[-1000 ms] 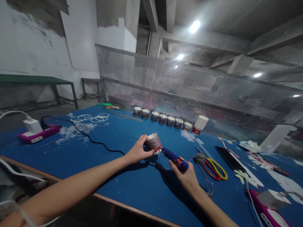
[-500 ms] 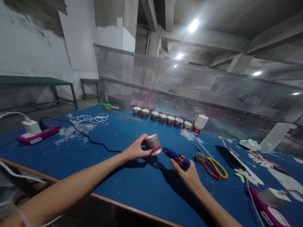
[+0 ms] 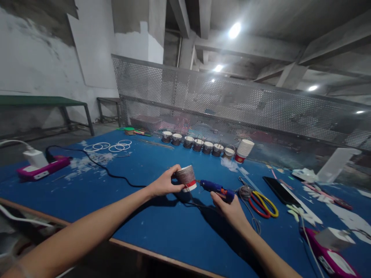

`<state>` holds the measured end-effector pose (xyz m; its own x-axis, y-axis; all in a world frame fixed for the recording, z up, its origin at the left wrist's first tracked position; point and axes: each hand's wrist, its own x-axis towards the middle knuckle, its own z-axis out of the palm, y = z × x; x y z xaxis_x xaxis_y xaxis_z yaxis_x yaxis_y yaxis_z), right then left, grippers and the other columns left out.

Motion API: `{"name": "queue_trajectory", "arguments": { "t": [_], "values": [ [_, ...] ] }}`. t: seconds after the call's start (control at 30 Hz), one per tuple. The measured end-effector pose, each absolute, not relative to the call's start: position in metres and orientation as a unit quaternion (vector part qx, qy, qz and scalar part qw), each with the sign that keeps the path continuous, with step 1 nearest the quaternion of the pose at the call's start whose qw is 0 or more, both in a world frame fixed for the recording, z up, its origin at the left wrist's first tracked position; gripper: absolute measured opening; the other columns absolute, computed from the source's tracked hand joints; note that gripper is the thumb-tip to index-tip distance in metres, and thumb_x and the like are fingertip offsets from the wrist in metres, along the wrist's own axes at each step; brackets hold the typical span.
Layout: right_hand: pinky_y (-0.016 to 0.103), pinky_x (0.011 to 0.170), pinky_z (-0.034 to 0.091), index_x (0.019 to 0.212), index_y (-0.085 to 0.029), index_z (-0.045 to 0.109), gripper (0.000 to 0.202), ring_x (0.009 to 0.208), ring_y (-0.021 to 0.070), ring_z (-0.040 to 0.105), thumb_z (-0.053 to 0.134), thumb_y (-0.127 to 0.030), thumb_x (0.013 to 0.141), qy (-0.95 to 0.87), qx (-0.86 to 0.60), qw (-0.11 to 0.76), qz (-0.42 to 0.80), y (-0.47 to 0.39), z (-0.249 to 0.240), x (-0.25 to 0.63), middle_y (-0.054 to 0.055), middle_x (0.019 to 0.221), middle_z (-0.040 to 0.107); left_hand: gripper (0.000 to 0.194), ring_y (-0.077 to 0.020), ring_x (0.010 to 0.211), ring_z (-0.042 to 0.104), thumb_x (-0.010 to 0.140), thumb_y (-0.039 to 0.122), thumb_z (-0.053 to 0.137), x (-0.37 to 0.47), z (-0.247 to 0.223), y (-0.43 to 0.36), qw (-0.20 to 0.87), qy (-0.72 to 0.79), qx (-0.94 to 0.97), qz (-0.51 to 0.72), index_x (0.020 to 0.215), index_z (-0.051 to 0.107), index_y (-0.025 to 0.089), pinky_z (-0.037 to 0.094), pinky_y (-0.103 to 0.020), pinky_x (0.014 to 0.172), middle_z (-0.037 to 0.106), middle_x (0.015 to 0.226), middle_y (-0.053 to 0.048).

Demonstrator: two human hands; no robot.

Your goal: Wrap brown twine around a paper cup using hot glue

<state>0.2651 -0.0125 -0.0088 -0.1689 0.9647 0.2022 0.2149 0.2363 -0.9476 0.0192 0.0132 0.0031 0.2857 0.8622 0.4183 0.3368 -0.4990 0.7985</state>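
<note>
My left hand (image 3: 168, 182) grips a paper cup (image 3: 187, 176) tilted above the blue table. Grey yarn wraps most of the cup, and a red band and white rim show at its lower end. In my right hand (image 3: 228, 206) is a blue hot glue gun (image 3: 216, 190), its nozzle pointing left at the red band. The tip is at or very near the cup; I cannot tell whether it touches. Just right of the gun lie a ball of grey yarn (image 3: 245, 192) and scissors (image 3: 263, 204) with red and yellow handles.
A row of grey-wrapped cups (image 3: 198, 144) stands at the back beside a stack of paper cups (image 3: 244, 150). White rings (image 3: 120, 145) lie at left. A black phone (image 3: 280, 191) rests at right. Purple power strips (image 3: 43, 170) sit at both sides, and a black cable crosses the table.
The cup has turned slightly in my left hand, and the glue gun has tilted a little nearer level. Both hands keep their hold. The whole view has shifted slightly.
</note>
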Motion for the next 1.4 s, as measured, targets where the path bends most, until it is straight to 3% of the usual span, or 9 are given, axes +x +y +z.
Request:
{"name": "queue_trajectory", "arguments": {
  "t": [0.23,0.5,0.7,0.9,1.3,1.4],
  "values": [
    [0.023,0.04,0.02,0.05,-0.02,0.043,0.045,0.042,0.0069,0.028,0.067,-0.053,0.068,-0.634,-0.471,0.453,0.413,-0.019,-0.003,0.261,-0.006,0.044,0.033,0.026,-0.0129,0.071,0.049,0.064,0.025,0.065,0.019,0.004,0.013,0.303,0.405,0.742,0.44,0.076,0.043,0.021,0.044,-0.027,0.069,0.045,0.076,0.004],
    [0.023,0.038,0.018,0.047,-0.021,0.039,0.05,0.034,0.0062,0.026,0.062,-0.057,0.072,-0.634,-0.468,0.43,0.44,-0.008,-0.003,0.266,-0.008,0.035,0.031,0.026,-0.0131,0.071,0.05,0.065,0.025,0.064,0.019,0.004,0.012,0.313,0.401,0.74,0.44,0.077,0.042,0.021,0.045,-0.027,0.07,0.045,0.076,0.004],
    [0.022,0.041,0.02,0.05,-0.02,0.04,0.045,0.04,0.0066,0.028,0.06,-0.05,0.076,-0.66,-0.447,0.42,0.433,-0.018,-0.004,0.263,-0.007,0.042,0.033,0.025,-0.0153,0.074,0.053,0.065,0.025,0.065,0.018,0.002,0.014,0.304,0.411,0.741,0.435,0.077,0.043,0.021,0.045,-0.029,0.071,0.049,0.077,0.003],
    [0.023,0.042,0.02,0.051,-0.02,0.041,0.04,0.044,0.0067,0.027,0.066,-0.044,0.072,-0.66,-0.45,0.436,0.415,-0.021,-0.009,0.26,-0.007,0.046,0.033,0.024,-0.015,0.076,0.053,0.066,0.025,0.065,0.018,0.001,0.014,0.301,0.415,0.743,0.43,0.078,0.044,0.021,0.045,-0.029,0.073,0.048,0.079,0.003],
    [0.023,0.038,0.021,0.047,-0.02,0.043,0.047,0.034,0.0064,0.028,0.062,-0.057,0.07,-0.63,-0.486,0.423,0.433,-0.004,-0.005,0.269,-0.007,0.037,0.033,0.026,-0.0119,0.071,0.048,0.065,0.027,0.065,0.02,0.009,0.009,0.316,0.405,0.74,0.434,0.077,0.042,0.02,0.042,-0.025,0.068,0.044,0.076,0.004],
    [0.023,0.038,0.024,0.051,-0.017,0.053,0.05,0.033,0.0073,0.034,0.055,-0.062,0.073,-0.639,-0.494,0.41,0.424,0.005,-0.003,0.274,-0.002,0.041,0.047,0.026,-0.0124,0.072,0.049,0.065,0.028,0.064,0.021,0.011,0.008,0.321,0.403,0.738,0.437,0.078,0.042,0.02,0.042,-0.026,0.068,0.044,0.076,0.004]
  ]
}}
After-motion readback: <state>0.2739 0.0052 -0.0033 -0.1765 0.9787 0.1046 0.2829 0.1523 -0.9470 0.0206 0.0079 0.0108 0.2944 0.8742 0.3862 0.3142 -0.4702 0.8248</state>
